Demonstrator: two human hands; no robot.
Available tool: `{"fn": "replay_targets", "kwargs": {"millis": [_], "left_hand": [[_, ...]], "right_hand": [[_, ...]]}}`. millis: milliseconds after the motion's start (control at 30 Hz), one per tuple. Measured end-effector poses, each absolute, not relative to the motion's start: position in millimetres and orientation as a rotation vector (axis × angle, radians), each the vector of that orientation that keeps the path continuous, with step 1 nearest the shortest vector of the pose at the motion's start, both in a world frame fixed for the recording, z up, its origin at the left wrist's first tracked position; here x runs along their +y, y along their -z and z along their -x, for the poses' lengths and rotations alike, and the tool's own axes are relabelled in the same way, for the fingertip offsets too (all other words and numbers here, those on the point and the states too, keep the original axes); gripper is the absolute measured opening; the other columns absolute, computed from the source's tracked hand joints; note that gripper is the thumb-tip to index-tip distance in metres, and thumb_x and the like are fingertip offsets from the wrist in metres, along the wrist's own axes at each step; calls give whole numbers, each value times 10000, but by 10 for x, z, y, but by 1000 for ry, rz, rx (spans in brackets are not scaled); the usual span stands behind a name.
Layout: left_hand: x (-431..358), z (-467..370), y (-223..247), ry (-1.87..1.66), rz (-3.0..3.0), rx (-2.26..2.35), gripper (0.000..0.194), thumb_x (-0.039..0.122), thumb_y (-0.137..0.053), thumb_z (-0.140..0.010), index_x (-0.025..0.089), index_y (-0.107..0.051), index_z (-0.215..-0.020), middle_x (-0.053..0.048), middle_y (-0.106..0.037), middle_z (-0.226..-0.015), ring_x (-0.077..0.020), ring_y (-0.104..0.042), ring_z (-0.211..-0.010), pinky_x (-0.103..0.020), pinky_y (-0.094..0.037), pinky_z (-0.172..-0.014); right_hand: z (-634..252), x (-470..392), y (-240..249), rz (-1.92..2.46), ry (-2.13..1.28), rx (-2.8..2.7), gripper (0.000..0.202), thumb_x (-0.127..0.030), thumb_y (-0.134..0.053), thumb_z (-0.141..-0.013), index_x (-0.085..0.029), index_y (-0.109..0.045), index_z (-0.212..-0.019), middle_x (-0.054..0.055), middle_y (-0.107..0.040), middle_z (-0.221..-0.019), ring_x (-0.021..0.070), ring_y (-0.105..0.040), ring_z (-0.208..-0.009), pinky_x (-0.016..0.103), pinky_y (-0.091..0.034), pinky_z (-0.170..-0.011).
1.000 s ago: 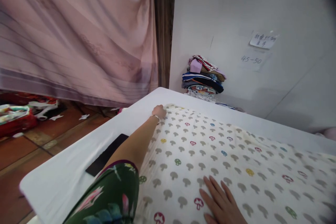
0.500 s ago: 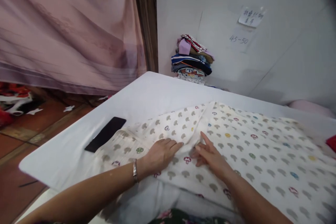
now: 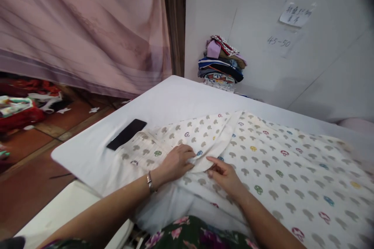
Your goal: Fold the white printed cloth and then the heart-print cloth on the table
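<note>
A cream-white cloth (image 3: 263, 140) printed with grey and coloured mushrooms spreads over the table, with a plain band folded along its middle. My left hand (image 3: 178, 161), a bracelet on its wrist, is closed on the cloth left of the band, its fingertips bent into the fabric. On the band's near end, my right hand (image 3: 224, 177) pinches the cloth between thumb and fingers, the index finger pointing toward the left hand. Some of its fingertips are hidden by the fabric. The two hands are close together but apart.
A black phone (image 3: 127, 134) lies left of the cloth on the white table (image 3: 181, 95). Folded clothes (image 3: 222, 64) are stacked beyond the far edge, against a wall with paper notes (image 3: 295, 13). A pink curtain (image 3: 102, 27) hangs at left; a red container (image 3: 20, 114) stands on the floor.
Both hands have drawn a little nearer to me along the band, and a blue mushroom now shows between them. The view has shifted slightly to the left.
</note>
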State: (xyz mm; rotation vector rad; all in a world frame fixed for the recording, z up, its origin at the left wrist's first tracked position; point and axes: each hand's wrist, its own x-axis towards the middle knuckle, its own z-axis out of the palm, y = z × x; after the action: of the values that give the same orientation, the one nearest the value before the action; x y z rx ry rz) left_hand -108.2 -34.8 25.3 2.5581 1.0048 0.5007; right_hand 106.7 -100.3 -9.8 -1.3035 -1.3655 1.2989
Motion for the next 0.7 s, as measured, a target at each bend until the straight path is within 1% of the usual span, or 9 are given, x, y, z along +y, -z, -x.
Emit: {"fn": "replay_targets", "kwargs": {"millis": [100, 167, 233, 300, 433, 500, 600, 700], "left_hand": [[-347, 1037, -289, -429, -2584, 1046, 156, 186, -580, -766, 201, -617, -916, -47, -591, -969, -184, -535, -926, -323, -421, -855], [-333, 1013, -316, -398, -2578, 1090, 119, 174, -533, -794, 197, -620, -873, -45, -596, -923, -178, -534, -896, -312, -425, -826], [-318, 998, -326, -409, -2526, 1153, 128, 187, -493, -822, 195, -618, -846, -40, -603, -877, -172, -538, -867, -297, -433, -790], [-309, 988, -326, -480, -2424, 1214, 142, 224, -473, -840, 200, -610, -869, -30, -615, -862, -163, -549, -851, -281, -441, -768], [-322, 957, -361, -735, -2209, 1270, 203, 279, -433, -872, 207, -583, -988, -24, -638, -928, -148, -578, -861, -269, -448, -772], [-338, 926, -395, -812, -2140, 1280, 235, 295, -412, -886, 207, -565, -1042, -18, -642, -893, -142, -588, -816, -266, -449, -748], [-366, 874, -416, -850, -2052, 1301, 267, 319, -380, -905, 217, -531, -1100, 16, -622, -762, -124, -577, -693, -247, -439, -673], [-400, 833, -390, -872, -1985, 1322, 274, 335, -347, -920, 223, -534, -1086, 22, -627, -766, -122, -575, -680, -243, -428, -658]], "right_hand": [[-1070, -1009, 136, 1247, -1139, -1541, 332, -217, -584, -728, -214, -655, -1053, -8, -587, -695, 119, -528, -618, 250, -450, -593], [-1081, -1003, 161, 1240, -1033, -1628, 325, -191, -560, -744, -210, -652, -1055, 7, -601, -746, 123, -540, -645, 255, -460, -627], [-1097, -997, 172, 1250, -939, -1707, 330, -180, -540, -763, -210, -641, -1076, 20, -616, -793, 127, -551, -662, 259, -469, -652], [-1117, -996, 167, 1263, -854, -1773, 344, -183, -523, -784, -216, -624, -1112, 34, -633, -860, 135, -569, -690, 267, -480, -676], [-1144, -1002, 126, 1330, -657, -1841, 363, -198, -498, -807, -243, -601, -1152, 42, -653, -982, 168, -607, -775, 308, -497, -743], [-1146, -1005, 103, 1370, -592, -1852, 334, -210, -487, -819, -244, -612, -1127, 43, -657, -993, 185, -614, -825, 327, -496, -773], [-1145, -1012, 66, 1381, -565, -1876, 263, -247, -459, -856, -234, -633, -1052, 48, -662, -960, 193, -612, -865, 327, -493, -779], [-1152, -1027, 24, 1352, -522, -1944, 249, -286, -424, -897, -233, -641, -1007, 51, -659, -913, 186, -608, -848, 306, -488, -748]]}}
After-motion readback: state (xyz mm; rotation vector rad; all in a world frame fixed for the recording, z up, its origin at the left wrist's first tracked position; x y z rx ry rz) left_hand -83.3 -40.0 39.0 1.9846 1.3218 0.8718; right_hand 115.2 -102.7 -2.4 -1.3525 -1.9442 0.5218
